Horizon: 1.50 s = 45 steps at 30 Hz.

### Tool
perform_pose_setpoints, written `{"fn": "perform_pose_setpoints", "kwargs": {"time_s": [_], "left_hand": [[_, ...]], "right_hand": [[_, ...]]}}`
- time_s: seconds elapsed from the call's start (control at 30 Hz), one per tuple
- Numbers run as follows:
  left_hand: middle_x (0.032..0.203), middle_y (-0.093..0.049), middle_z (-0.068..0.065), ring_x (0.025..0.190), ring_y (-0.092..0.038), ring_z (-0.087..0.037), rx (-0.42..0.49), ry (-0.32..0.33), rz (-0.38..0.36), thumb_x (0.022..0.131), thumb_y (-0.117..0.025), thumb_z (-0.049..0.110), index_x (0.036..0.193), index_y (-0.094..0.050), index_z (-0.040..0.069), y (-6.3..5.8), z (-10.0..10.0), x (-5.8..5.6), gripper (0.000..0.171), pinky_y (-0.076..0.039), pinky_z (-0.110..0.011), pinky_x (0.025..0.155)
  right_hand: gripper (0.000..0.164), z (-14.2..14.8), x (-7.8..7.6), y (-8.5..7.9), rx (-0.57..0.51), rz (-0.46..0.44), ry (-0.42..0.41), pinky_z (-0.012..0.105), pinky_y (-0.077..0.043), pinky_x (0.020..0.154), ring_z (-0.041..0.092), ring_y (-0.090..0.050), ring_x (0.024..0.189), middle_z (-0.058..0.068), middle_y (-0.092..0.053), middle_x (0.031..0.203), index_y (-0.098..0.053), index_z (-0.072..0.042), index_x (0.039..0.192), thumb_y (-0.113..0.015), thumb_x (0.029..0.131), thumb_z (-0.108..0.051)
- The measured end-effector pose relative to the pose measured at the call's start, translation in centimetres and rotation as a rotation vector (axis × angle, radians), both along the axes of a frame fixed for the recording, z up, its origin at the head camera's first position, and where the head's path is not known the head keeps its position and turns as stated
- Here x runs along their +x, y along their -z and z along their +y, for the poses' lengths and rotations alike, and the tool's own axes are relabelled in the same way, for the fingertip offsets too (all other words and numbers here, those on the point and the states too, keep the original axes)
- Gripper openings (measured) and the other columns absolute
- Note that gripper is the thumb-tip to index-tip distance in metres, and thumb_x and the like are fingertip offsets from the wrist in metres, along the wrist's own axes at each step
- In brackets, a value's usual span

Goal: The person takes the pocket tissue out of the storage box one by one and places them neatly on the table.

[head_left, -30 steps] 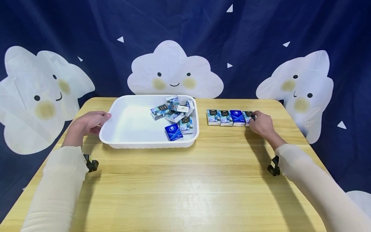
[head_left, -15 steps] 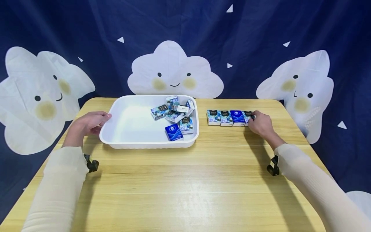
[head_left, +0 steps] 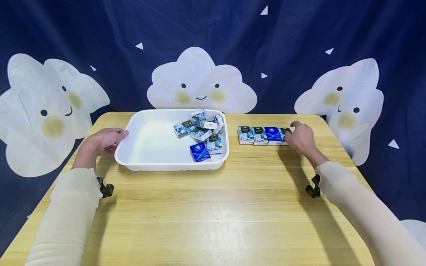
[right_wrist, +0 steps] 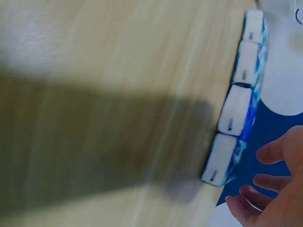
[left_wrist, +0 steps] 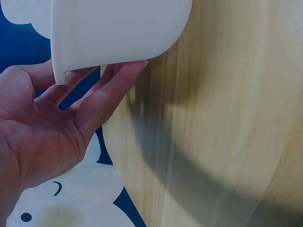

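A white plastic tray [head_left: 146,166] stands at the centre left with several pocket tissue packs [head_left: 200,152] heaped at its right end. My left hand [head_left: 104,140] holds the tray's left end, the rim between thumb and fingers; in the left wrist view its fingertips [left_wrist: 137,68] press the outer wall. Right of the tray, a row of tissue packs [head_left: 245,135] lies side by side, most with blue flowered wrappers and one plain dark blue [head_left: 273,136]. My right hand [head_left: 301,138] hovers at the rightmost pack [right_wrist: 220,161], fingers spread and apart from it, partly covering it in the head view.
The light wooden table [head_left: 206,210] has a rounded far edge close behind the tray and the row. A dark blue curtain [head_left: 206,22] with smiling white clouds hangs behind it. Black wrist cameras [head_left: 313,186] sit under both cuffs.
My right hand's fingers have spread and lifted off the rightmost tissue pack, which stays at the end of the row. My left hand and the tray have stayed in place.
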State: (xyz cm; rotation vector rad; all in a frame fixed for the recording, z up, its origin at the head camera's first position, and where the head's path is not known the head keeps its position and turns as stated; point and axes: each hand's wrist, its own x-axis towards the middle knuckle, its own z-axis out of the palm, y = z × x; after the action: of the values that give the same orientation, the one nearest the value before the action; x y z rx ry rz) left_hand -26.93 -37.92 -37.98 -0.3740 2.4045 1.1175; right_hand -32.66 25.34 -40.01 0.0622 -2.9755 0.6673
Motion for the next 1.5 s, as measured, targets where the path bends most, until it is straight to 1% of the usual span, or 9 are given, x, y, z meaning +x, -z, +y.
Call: {"fn": "perform_pose_setpoints", "kwargs": {"time_s": [0.1, 0.27, 0.4, 0.5, 0.6, 0.83, 1.1, 1.37, 1.5], "left_hand": [[0.147, -0.039, -0.025, 0.123, -0.049, -0.037, 0.001, -0.001, -0.006, 0.109, -0.033, 0.048, 0.159, -0.019, -0.001, 0.0, 0.0, 0.0, 0.071, -0.054, -0.031, 0.083], [0.147, -0.038, -0.026, 0.124, -0.049, -0.037, 0.004, 0.002, -0.01, 0.109, -0.032, 0.048, 0.159, -0.018, -0.001, -0.1, -0.1, 0.1, 0.071, -0.054, -0.031, 0.083], [0.145, -0.039, -0.026, 0.122, -0.051, -0.036, 0.011, 0.006, -0.004, 0.109, -0.031, 0.048, 0.158, -0.02, -0.001, -0.1, -0.1, 0.1, 0.069, -0.055, -0.032, 0.083], [0.145, -0.04, -0.027, 0.121, -0.052, -0.036, 0.015, 0.01, -0.002, 0.11, -0.03, 0.048, 0.158, -0.019, -0.001, 0.0, -0.1, 0.1, 0.07, -0.056, -0.033, 0.083], [0.145, -0.039, -0.027, 0.12, -0.052, -0.036, 0.009, 0.013, -0.005, 0.11, -0.03, 0.047, 0.159, -0.018, -0.001, -0.1, -0.2, 0.1, 0.07, -0.056, -0.033, 0.083], [0.147, -0.038, -0.027, 0.121, -0.053, -0.036, 0.025, 0.014, -0.015, 0.11, -0.031, 0.047, 0.159, -0.019, -0.001, -0.1, -0.1, 0.0, 0.07, -0.056, -0.033, 0.083], [0.146, -0.039, -0.026, 0.12, -0.054, -0.034, 0.029, 0.003, -0.014, 0.11, -0.032, 0.046, 0.157, -0.022, -0.001, -0.1, 0.0, 0.0, 0.068, -0.056, -0.034, 0.083], [0.141, -0.041, -0.025, 0.111, -0.059, -0.03, 0.029, -0.002, 0.002, 0.11, -0.033, 0.046, 0.155, -0.027, -0.001, -0.1, 0.1, 0.1, 0.066, -0.057, -0.034, 0.082], [0.139, -0.044, -0.024, 0.106, -0.061, -0.025, 0.034, 0.005, 0.012, 0.109, -0.033, 0.047, 0.154, -0.028, -0.002, -0.1, 0.0, 0.1, 0.066, -0.057, -0.034, 0.082]], "right_hand": [[0.05, -0.7, -0.2, -0.5, -0.014, -0.019, -0.005, 0.065, -0.04, 0.101, 0.058, -0.047, 0.121, 0.039, -0.054, 0.128, -0.05, 0.012, 0.136, -0.044, 0.095, -0.017], [0.052, -2.9, -0.4, -1.5, 0.002, -0.022, -0.041, 0.062, -0.046, 0.093, 0.051, -0.054, 0.106, 0.037, -0.059, 0.122, -0.05, 0.011, 0.138, -0.044, 0.094, -0.016], [0.051, -5.0, -0.4, -2.2, 0.026, -0.008, -0.068, 0.061, -0.046, 0.097, 0.052, -0.053, 0.116, 0.036, -0.056, 0.132, -0.05, 0.011, 0.138, -0.046, 0.094, -0.015], [0.051, -6.8, -0.5, -2.6, 0.033, -0.011, -0.096, 0.059, -0.047, 0.095, 0.051, -0.055, 0.114, 0.035, -0.055, 0.134, -0.049, 0.011, 0.139, -0.047, 0.096, -0.016], [0.05, -8.5, -0.6, -3.0, 0.035, -0.01, -0.131, 0.057, -0.048, 0.092, 0.048, -0.056, 0.108, 0.034, -0.056, 0.133, -0.049, 0.01, 0.14, -0.047, 0.096, -0.016], [0.048, -12.7, -0.7, -3.9, 0.021, -0.019, -0.158, 0.055, -0.047, 0.101, 0.045, -0.054, 0.122, 0.028, -0.056, 0.136, -0.051, 0.006, 0.141, -0.049, 0.097, -0.016], [0.048, -17.3, -0.1, -5.0, 0.081, -0.024, -0.182, 0.051, -0.049, 0.102, 0.04, -0.056, 0.123, 0.026, -0.058, 0.133, -0.051, 0.002, 0.14, -0.053, 0.098, -0.022], [0.045, -20.7, 0.6, -4.8, 0.072, -0.036, -0.234, 0.046, -0.049, 0.101, 0.036, -0.057, 0.121, 0.022, -0.059, 0.129, -0.051, 0.0, 0.139, -0.054, 0.101, -0.024], [0.048, -21.9, 1.0, -4.6, 0.059, -0.057, -0.248, 0.046, -0.047, 0.105, 0.036, -0.053, 0.128, 0.022, -0.057, 0.135, -0.048, -0.001, 0.144, -0.053, 0.102, -0.024]]}}
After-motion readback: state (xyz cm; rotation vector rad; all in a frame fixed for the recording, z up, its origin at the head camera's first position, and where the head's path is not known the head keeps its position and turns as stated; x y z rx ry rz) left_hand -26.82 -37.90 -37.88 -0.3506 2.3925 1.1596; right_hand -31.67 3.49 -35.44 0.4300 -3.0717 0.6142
